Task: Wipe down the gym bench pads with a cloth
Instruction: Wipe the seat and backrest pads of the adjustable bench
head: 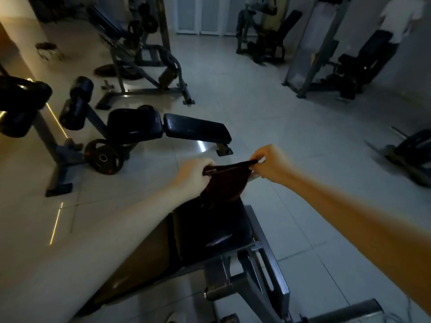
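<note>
Above the far end of the near bench pad, a dark reddish cloth, stretched by its top edge between two hands and hanging down toward the padding; touching it or just clear of it, cannot tell which. At the cloth's left corner, the left hand, curled into a fist around the fabric, knuckles up. At the right corner, the right hand, pinching the edge between thumb and fingers, a little higher and farther out than the left. Both forearms bare, reaching in from the bottom corners of the view.

Under the cloth, black seat padding with a glossy streak toward its near edge, mounted on a grey steel frame. To the left, partly hidden behind the left forearm, a second, brownish pad.

Beyond the hands, on the pale tiled floor, another bench with two black pads set end to end, roller pads at its left end and a weight plate near its base. Farther back, dim machines, blurred. Top right, a person in a white shirt, also blurred.
</note>
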The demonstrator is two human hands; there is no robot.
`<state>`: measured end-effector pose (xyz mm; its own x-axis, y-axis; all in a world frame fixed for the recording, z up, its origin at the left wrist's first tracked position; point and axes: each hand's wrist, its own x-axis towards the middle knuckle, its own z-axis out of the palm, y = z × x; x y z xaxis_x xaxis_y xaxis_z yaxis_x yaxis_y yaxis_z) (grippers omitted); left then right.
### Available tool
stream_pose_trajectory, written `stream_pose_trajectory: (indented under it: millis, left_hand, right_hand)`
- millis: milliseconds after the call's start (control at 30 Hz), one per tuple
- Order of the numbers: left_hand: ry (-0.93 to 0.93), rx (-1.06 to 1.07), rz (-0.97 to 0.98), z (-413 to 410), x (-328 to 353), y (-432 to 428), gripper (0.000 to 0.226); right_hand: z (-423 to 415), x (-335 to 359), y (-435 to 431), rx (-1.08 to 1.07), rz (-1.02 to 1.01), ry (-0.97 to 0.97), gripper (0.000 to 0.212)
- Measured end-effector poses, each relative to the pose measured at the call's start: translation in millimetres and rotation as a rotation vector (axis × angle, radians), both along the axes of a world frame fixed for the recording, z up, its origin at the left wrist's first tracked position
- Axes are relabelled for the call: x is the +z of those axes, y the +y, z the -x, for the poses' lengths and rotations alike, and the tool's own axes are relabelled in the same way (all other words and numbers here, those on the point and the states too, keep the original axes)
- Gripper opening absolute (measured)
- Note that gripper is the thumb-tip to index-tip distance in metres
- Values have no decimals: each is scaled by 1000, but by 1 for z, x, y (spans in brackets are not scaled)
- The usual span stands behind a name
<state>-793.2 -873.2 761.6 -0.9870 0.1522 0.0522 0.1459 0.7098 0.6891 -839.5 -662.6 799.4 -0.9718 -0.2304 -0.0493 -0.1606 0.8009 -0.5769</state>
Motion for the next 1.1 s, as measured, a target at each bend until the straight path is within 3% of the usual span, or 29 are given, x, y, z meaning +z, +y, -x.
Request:
stream_pose_trajectory:
  millis: [100, 200, 367, 500, 700, 833, 967, 1100]
  left_hand:
    - [87, 11, -53, 5, -41, 15, 30]
    - [65, -7, -36, -9, -95, 29, 31]
    - [-164, -214, 251, -41, -173, 41, 27]
    - [-206, -316, 289, -53, -199, 30, 28]
    - [-240, -161, 419, -36, -207, -12, 86]
    - [-431, -129, 471, -20, -212, -36, 118]
    - [-554, -215, 485, -10, -216, -41, 130]
    - [-592, -219, 512, -9, -218, -34, 132]
  right_hand:
    - [13, -36, 8, -86, -62, 86, 9]
    - [3, -82, 18, -31, -196, 103, 12]
    - [-44, -160, 45, 149, -525, -169, 25]
    - [-66, -192, 51, 132, -500, -287, 30]
    - [-66, -194, 18, 56, -336, 26, 53]
    - [-55, -218, -12, 162, -490, -55, 80]
    - [-46, -242, -19, 194, -650, -112, 89]
    - [-43, -260, -18, 173, -664, 18, 79]
